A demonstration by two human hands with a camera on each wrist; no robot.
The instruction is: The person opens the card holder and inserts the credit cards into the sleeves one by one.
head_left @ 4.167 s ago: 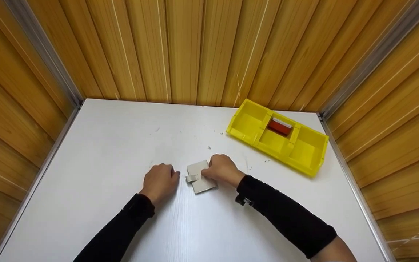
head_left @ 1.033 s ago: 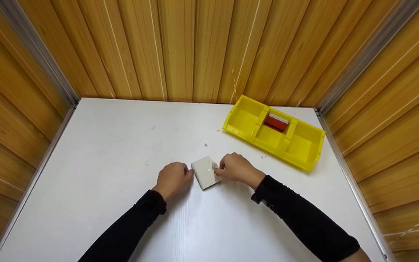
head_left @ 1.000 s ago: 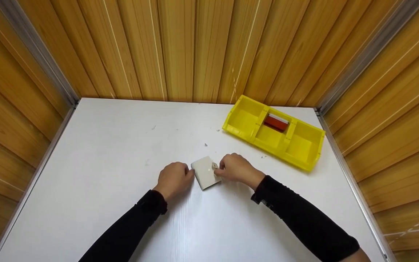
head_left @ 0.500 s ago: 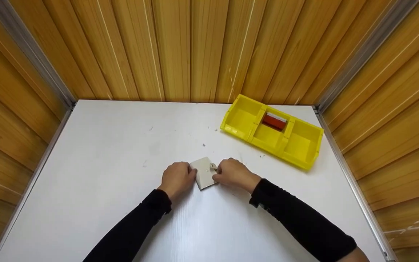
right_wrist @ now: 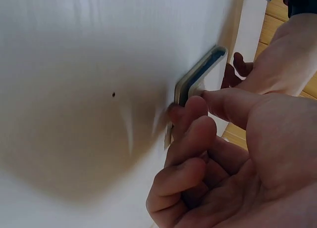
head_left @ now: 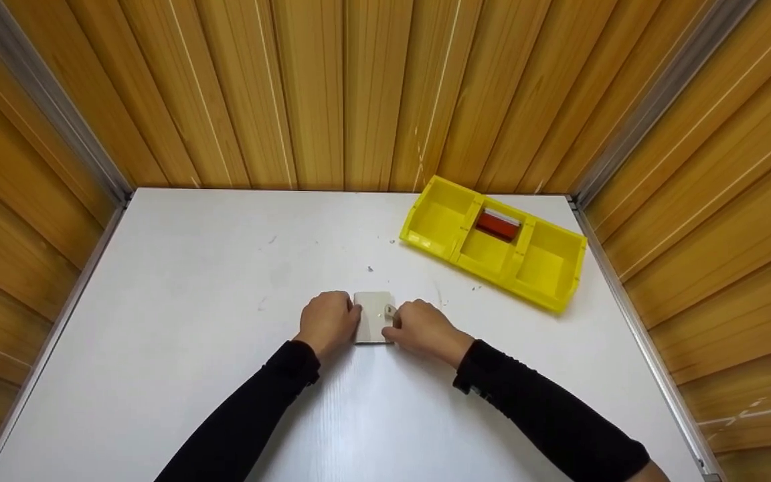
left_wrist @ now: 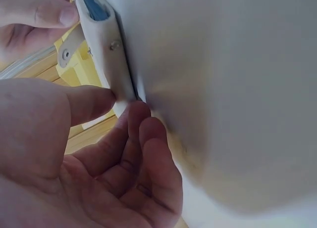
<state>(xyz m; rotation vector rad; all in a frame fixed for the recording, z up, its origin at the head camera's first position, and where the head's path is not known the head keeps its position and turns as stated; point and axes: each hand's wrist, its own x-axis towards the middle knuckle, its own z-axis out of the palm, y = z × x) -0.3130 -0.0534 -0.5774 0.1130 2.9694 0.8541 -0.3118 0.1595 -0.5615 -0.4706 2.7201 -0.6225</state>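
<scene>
A small cream wallet (head_left: 369, 318) lies on the white table between both hands, its near edge facing me squarely. In the left wrist view the wallet (left_wrist: 101, 45) is folded, with a metal snap stud on its face and blue inside. Its short snap strap (head_left: 389, 310) stands loose at the right edge; the strap (left_wrist: 69, 51) shows a metal snap. The left hand (head_left: 327, 321) pinches the left edge between thumb and index finger. On the opposite edge, the right hand (head_left: 424, 330) pinches with thumb and fingers, hiding part of that side.
A yellow tray (head_left: 456, 258) with three compartments sits at the back right. Its middle compartment holds a red and white block-like thing (head_left: 498, 225). Small dark specks (head_left: 370, 269) lie beyond the wallet. Wood-patterned walls (head_left: 318, 94) enclose the table (head_left: 198, 268).
The wallet's strap was at its left 4.2 seconds ago and is now at its right. The left hand has moved onto the left edge. The tilted wallet has turned straight.
</scene>
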